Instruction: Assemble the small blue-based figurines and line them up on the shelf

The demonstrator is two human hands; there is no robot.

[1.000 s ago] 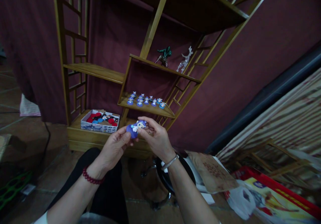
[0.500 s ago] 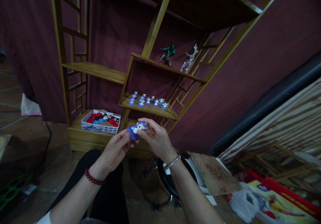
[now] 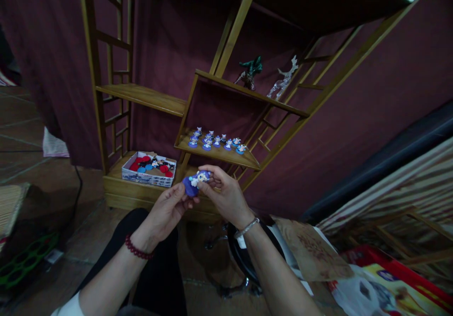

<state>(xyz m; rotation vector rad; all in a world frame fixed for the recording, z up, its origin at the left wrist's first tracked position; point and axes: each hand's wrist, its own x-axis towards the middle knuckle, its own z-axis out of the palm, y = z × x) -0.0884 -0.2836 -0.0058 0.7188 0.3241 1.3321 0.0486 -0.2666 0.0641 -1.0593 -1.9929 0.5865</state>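
Note:
A small purple and white figurine (image 3: 194,182) on a round purple base is between my hands, tilted with its head to the right. My left hand (image 3: 170,208) pinches the base with thumb and fingers. Around the head end, my right hand (image 3: 222,191) is closed, its thumb against the figurine's front. Beyond them, several similar figurines (image 3: 217,141) stand in rows on a small wooden shelf (image 3: 230,156). A patterned cardboard box (image 3: 148,178) to the left holds red and blue discs and small dark-and-white pieces.
The wooden display rack (image 3: 141,98) fills the area ahead. On its upper ledge stand a green figure (image 3: 250,73) and a clear deer ornament (image 3: 283,80). A black round stool (image 3: 264,240) is below my right arm. A red box (image 3: 406,278) and plastic bag (image 3: 357,292) lie at lower right.
The view has shifted a little, so the rack appears farther right. Both hands still hold the figurine, with almost the same grip.

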